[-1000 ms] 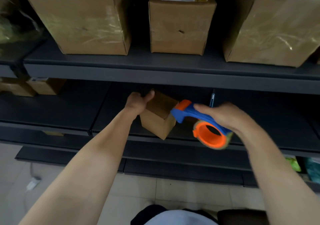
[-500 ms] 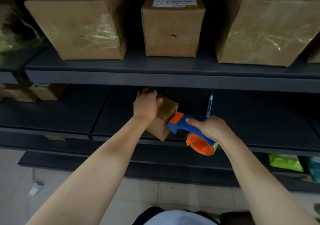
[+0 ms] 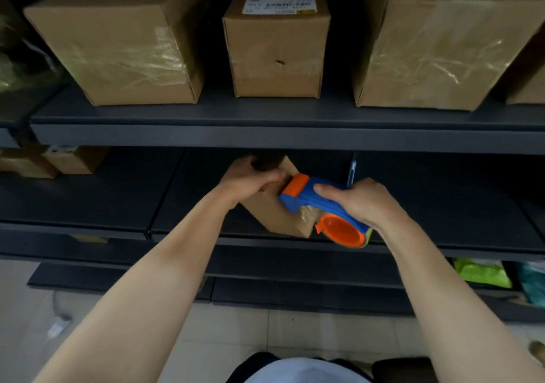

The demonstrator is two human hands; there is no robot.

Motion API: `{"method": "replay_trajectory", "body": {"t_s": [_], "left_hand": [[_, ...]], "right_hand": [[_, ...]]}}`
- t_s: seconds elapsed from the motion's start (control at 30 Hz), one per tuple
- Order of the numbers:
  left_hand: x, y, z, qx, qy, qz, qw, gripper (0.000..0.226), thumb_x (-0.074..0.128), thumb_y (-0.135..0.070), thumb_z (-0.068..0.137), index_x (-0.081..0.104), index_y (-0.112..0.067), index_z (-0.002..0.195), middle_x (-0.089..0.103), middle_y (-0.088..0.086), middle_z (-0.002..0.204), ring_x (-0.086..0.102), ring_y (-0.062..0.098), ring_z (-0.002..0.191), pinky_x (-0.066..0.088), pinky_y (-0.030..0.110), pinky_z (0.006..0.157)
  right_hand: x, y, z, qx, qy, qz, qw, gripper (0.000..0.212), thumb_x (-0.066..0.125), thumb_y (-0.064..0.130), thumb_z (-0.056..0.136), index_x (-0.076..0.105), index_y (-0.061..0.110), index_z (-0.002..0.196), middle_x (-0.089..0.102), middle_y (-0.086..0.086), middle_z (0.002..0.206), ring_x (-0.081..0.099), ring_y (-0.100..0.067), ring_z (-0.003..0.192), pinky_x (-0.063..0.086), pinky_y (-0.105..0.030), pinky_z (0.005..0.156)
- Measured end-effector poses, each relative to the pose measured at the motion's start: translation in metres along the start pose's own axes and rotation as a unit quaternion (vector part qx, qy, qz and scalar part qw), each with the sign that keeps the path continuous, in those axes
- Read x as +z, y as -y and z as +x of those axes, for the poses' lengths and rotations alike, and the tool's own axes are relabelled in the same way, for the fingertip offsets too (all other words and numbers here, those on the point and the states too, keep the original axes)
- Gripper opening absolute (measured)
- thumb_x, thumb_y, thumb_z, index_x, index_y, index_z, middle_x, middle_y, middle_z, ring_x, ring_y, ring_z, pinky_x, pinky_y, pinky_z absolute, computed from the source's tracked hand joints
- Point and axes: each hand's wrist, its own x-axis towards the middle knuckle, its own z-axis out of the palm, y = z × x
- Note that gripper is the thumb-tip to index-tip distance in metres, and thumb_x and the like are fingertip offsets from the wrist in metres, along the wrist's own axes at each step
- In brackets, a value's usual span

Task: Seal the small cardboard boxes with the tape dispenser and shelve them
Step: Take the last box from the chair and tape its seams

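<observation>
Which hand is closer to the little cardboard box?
Left. The left hand grips the small box at its top edge. The right hand sits just right of it, holding the tape dispenser pressed against the box.

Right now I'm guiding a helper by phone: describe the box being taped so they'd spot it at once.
Find the dark metal shelving with large boxes on its upper shelf. Below the narrow centre one, at the lower shelf, the left hand holds a small cardboard box. It alone sits tilted, with the blue-and-orange tape dispenser, gripped by the right hand, against it.
</observation>
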Motion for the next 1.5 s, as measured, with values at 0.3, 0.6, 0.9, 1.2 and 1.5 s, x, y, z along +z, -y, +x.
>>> {"method": "replay_trajectory", "body": {"t_s": [0.3,0.6,0.9,1.2,1.5], "left_hand": [[0.002,0.059,0.015,-0.147,0.052,-0.22,0.963,0.076,0.057,-0.071,0.074,0.057,-0.015,0.125,0.07,0.009,0.105,0.067,0.024,0.097,0.053,0.041,0.09],[0.012,0.066,0.02,-0.096,-0.065,-0.149,0.982,0.059,0.056,-0.052,0.089,0.062,-0.001,0.118,0.065,0.013,0.113,0.061,0.025,0.101,0.048,0.031,0.084],[0.017,0.064,0.021,-0.068,-0.072,-0.116,0.988,0.058,0.054,-0.052,0.091,0.059,-0.004,0.124,0.063,0.012,0.116,0.058,0.021,0.097,0.043,0.027,0.081],[0.019,0.067,0.022,-0.06,-0.081,-0.113,0.988,0.053,0.055,-0.051,0.091,0.064,-0.004,0.114,0.066,0.012,0.108,0.061,0.024,0.095,0.046,0.029,0.078],[0.021,0.062,0.023,-0.06,-0.075,-0.084,0.992,0.055,0.051,-0.05,0.093,0.061,-0.001,0.116,0.062,0.011,0.102,0.055,0.02,0.089,0.041,0.029,0.076]], "right_hand": [[0.034,0.053,0.016,-0.061,-0.004,-0.074,0.995,0.063,0.053,0.076,0.075,0.05,0.014,0.087,0.05,0.0,0.072,0.053,-0.018,0.066,0.042,-0.028,0.059],[-0.001,0.017,0.031,0.005,0.025,-0.058,0.998,0.069,0.063,0.079,0.06,0.064,0.012,0.08,0.066,-0.006,0.078,0.064,-0.022,0.072,0.05,-0.03,0.07],[-0.028,-0.043,0.039,0.048,0.07,-0.135,0.987,0.092,0.055,0.089,0.043,0.066,0.013,0.093,0.067,-0.007,0.084,0.063,-0.024,0.075,0.046,-0.033,0.067],[-0.011,-0.019,0.036,0.04,0.053,-0.166,0.984,0.085,0.06,0.075,0.07,0.054,0.01,0.125,0.052,-0.002,0.095,0.052,-0.021,0.082,0.043,-0.03,0.068],[0.0,0.007,0.017,0.0,-0.025,-0.28,0.96,0.057,0.058,0.069,0.078,0.045,0.015,0.088,0.049,-0.004,0.083,0.057,-0.027,0.095,0.046,-0.031,0.071]]}}
